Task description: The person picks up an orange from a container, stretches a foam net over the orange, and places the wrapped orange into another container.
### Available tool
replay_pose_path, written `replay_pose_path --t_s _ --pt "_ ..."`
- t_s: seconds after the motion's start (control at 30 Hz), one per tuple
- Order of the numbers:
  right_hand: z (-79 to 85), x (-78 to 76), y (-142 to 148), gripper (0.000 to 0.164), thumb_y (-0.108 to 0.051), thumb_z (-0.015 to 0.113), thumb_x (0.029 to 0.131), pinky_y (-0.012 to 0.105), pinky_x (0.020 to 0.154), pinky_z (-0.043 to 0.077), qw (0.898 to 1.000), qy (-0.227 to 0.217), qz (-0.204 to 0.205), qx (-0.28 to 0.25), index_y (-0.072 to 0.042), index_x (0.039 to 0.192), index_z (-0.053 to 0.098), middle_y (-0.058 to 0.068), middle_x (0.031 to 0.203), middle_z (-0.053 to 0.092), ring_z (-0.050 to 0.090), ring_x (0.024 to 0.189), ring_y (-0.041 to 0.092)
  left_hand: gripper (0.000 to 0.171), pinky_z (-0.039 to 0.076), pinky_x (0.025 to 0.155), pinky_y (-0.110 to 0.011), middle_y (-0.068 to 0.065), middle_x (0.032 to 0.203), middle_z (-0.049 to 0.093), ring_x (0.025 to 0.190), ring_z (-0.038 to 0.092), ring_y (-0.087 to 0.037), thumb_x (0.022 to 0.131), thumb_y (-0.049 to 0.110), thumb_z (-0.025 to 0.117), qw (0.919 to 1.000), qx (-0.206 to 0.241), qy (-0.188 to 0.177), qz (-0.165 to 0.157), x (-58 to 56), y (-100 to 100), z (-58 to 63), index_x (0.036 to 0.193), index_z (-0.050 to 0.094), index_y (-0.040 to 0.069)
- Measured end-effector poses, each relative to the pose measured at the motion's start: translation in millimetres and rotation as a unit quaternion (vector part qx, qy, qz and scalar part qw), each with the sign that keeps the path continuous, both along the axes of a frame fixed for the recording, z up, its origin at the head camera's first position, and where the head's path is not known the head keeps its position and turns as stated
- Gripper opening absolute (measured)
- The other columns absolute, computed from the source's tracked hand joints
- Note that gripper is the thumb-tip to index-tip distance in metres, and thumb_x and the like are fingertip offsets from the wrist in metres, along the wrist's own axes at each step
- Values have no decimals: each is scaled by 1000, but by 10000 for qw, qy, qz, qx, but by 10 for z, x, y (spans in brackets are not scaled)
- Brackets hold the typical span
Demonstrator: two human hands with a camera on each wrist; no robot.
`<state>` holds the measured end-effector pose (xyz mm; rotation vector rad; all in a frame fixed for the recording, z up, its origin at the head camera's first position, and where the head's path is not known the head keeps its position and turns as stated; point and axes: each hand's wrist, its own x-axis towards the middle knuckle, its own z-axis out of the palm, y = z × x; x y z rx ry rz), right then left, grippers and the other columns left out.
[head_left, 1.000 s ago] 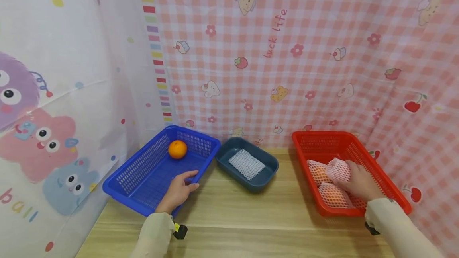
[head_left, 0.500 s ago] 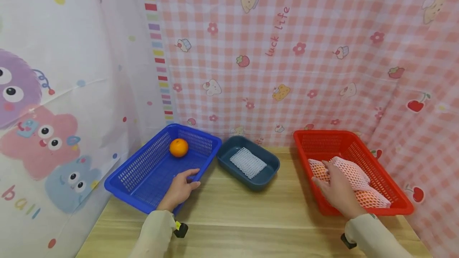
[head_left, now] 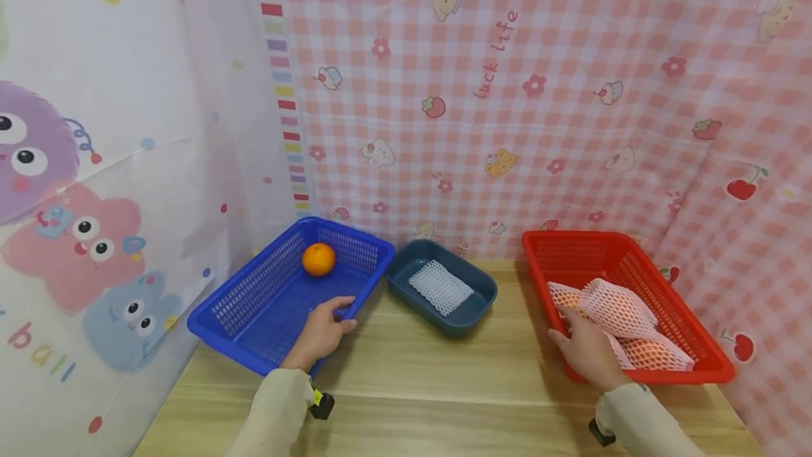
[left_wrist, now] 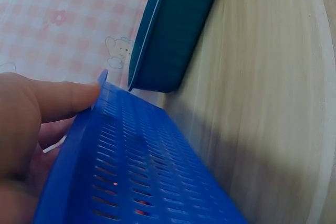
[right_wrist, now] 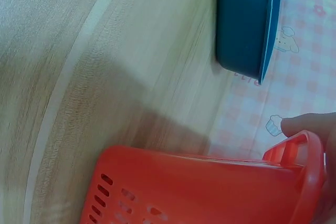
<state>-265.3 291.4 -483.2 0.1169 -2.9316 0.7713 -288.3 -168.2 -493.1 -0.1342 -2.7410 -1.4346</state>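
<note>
My left hand (head_left: 323,333) grips the near right rim of the blue plastic basket (head_left: 247,298), its thumb on the rim in the left wrist view. A bare orange (head_left: 318,259) sits at the far end inside. My right hand (head_left: 590,351) holds the left rim of the red plastic basket (head_left: 675,302), thumb outside and fingers over the inner side. In the red basket lie several orange fruits in pinkish foam nets, among them one netted fruit (head_left: 618,309) on top. The hand partly hides those nearest the rim.
Between the baskets stands a dark teal tray (head_left: 458,328) with a flat white foam net (head_left: 440,288) in it. All three containers stand on a wooden table (head_left: 444,386). Behind is a pink checked cloth (head_left: 406,132), with a white printed cloth (head_left: 190,161) at left.
My right hand has let go of a netted fruit, leaving it on the others in the red basket, and moved left to the basket's rim. My left hand stays at the blue basket.
</note>
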Motion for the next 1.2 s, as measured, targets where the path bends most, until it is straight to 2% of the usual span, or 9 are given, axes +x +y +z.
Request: replay_pose_path --t_s 0.13,0.27,0.4,0.53,0.63,0.73,0.83,1.03,1.2 --pt "-13 37 66 57 -17 68 90 57 85 47 10000 -38 -66 -39 7 138 46 28 118 61 61 101 39 46 51 84 -47 -22 123 61 104 61 -37 88 7 69 9998 -118 -15 -170 -46 22 80 131 57 0" --pt "-26 60 110 57 -15 68 90 57 87 46 9999 18 -125 -55 7 138 46 28 119 61 60 104 40 46 49 87 -49 -22 125 60 109 59 -38 90 19 68 9991 -372 -49 -210 -134 -34 247 132 57 2" --pt "-21 64 130 57 -15 69 90 58 88 46 9997 121 -187 -66 8 137 47 29 119 61 60 104 40 46 43 95 -53 -21 127 59 113 56 -40 91 24 67 9964 -828 133 -82 -363 -177 412 129 58 0" --pt "-35 51 125 55 -12 69 89 57 89 46 9994 257 -219 -96 9 135 48 28 117 62 61 104 41 47 39 99 -55 -26 131 54 116 51 -43 93 23 64 9932 -1151 167 107 -672 -362 469 131 55 -4" --pt "-65 34 106 54 -11 69 88 56 88 47 9993 265 -222 -130 9 134 49 28 117 62 61 104 41 50 38 100 -57 -31 134 50 117 49 -46 94 21 62 9894 -1453 47 67 -886 -509 423 134 50 -8" --pt "-85 2 78 55 -11 69 88 55 88 47 9994 227 -211 -173 8 135 49 27 117 62 61 103 38 55 34 101 -59 -34 134 46 119 46 -48 92 18 62 9805 -1965 2 -37 -1074 -657 314 136 45 -11" --pt "-99 -34 59 55 -12 71 87 53 86 49 9993 285 -197 -153 6 135 50 24 116 63 62 98 34 60 32 101 -62 -35 132 46 117 45 -49 90 16 64 9722 -2335 -110 -119 -1204 -756 205 138 41 -12" --pt "-101 -52 53 55 -13 73 85 49 79 50 9991 355 -216 -44 2 134 53 19 110 66 60 86 27 78 31 100 -66 -38 138 34 120 40 -56 86 17 68 9687 -2414 -537 -223 -1307 -755 65 146 26 -9" --pt "-88 -39 73 55 -14 74 86 49 82 50 9992 269 -265 -117 1 135 54 18 112 66 61 88 27 87 32 94 -72 -40 136 27 117 32 -61 82 24 70 9609 -2707 -589 27 -1340 -661 45 149 22 -4"
